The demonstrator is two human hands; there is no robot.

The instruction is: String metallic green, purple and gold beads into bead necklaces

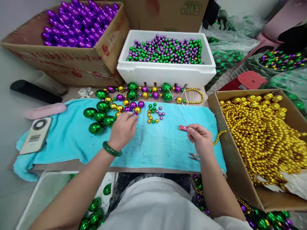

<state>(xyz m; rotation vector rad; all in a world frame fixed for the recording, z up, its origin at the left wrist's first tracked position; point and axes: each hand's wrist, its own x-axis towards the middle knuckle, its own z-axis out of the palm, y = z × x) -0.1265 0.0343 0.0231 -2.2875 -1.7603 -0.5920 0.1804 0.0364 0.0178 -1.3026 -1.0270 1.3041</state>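
Note:
My left hand (123,128), with a green bangle on the wrist, reaches down at a cluster of purple and gold beads (126,102). Its fingers are bent together, and what they pinch, if anything, is hidden. Large green beads (96,128) lie just left of it. My right hand (200,137) is closed on a thin, straight needle-like wire (178,109) slanting up to the left. A small pink tag (182,128) sits at its fingertips. Between the hands, small green, gold and purple beads (153,121) lie on the blue towel (155,150). Snips (193,156) lie beside my right wrist.
A strung bead necklace (155,95) lies along the towel's far edge, before a white foam box (165,72) of small beads. Cardboard boxes hold purple beads (76,25) and gold bead strings (266,140). A white device with a dial (35,135) is at left.

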